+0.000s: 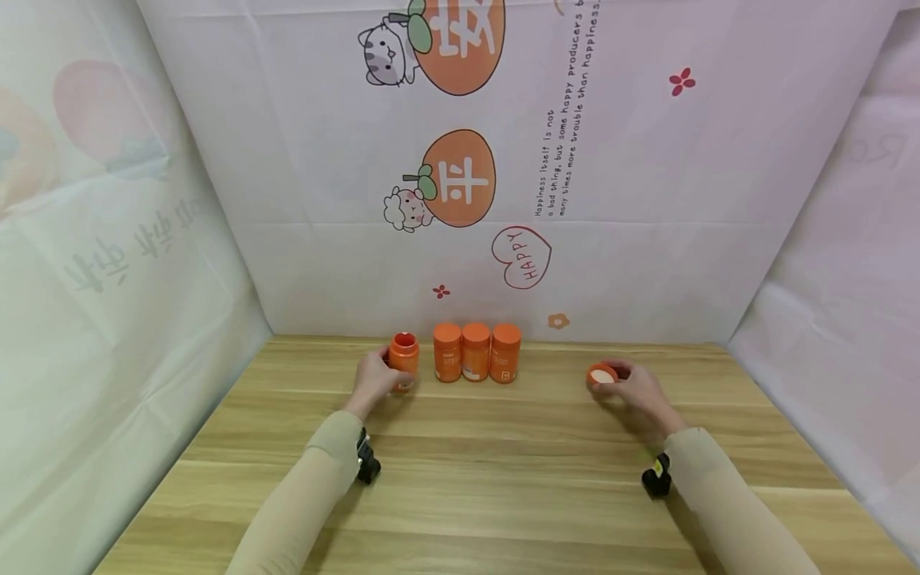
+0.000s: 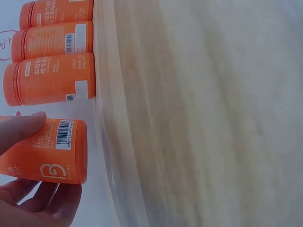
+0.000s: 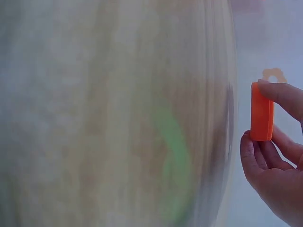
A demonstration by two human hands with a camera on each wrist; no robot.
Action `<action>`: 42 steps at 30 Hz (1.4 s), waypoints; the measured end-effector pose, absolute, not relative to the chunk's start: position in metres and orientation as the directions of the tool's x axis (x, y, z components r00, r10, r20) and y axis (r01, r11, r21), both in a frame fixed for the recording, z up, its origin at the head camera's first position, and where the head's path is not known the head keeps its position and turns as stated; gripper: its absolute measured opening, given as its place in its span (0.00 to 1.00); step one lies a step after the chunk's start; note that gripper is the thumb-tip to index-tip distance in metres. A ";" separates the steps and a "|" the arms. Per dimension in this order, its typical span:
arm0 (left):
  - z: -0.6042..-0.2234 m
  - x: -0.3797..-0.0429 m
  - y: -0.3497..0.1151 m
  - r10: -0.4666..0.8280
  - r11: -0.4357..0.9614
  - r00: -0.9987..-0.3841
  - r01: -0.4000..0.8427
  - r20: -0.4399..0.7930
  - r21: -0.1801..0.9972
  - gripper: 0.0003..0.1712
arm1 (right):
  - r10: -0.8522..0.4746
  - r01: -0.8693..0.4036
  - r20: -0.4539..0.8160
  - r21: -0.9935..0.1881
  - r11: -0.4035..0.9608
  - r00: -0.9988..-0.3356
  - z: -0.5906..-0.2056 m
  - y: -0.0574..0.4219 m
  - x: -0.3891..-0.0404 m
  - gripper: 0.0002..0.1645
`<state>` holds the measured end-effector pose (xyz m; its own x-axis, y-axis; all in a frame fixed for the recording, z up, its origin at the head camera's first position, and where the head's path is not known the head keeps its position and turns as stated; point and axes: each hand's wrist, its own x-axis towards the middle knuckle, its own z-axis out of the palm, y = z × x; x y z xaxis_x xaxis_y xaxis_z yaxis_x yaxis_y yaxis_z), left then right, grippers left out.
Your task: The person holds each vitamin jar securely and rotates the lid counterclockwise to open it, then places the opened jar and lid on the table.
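An orange bottle (image 1: 404, 356) without its lid is gripped in my left hand (image 1: 375, 378), left of a row of lidded bottles. The left wrist view shows the thumb on one side of the open bottle (image 2: 61, 151) and fingers on the other, its barcode facing the camera. Far to the right, my right hand (image 1: 639, 391) pinches an orange lid (image 1: 602, 375) by its rim, with the pale inside visible. Edge-on in the right wrist view, the lid (image 3: 261, 112) sits between thumb and fingers.
Several more items line the back: the left lidded bottle (image 1: 447, 353), the middle lidded bottle (image 1: 476, 353) and the right lidded bottle (image 1: 506, 354) stand side by side. A printed white cloth (image 1: 611, 271) hangs behind the wooden table (image 1: 503, 479), with cloth also at both sides.
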<state>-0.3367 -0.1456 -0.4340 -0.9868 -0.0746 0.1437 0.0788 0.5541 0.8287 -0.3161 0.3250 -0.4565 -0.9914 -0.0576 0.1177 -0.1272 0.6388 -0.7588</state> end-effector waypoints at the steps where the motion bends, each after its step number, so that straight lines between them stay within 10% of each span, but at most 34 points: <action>1: -0.434 -0.337 -0.146 -0.074 0.557 -0.987 0.077 0.142 0.827 0.29 | -0.056 -0.127 0.119 -0.759 0.639 -0.991 -0.457 0.326 -0.317 0.38; 42: -0.439 -0.359 -0.164 -0.115 0.559 -0.989 0.017 0.097 0.829 0.32 | -0.057 -0.129 0.128 -0.675 0.726 -0.990 -0.455 0.336 -0.333 0.36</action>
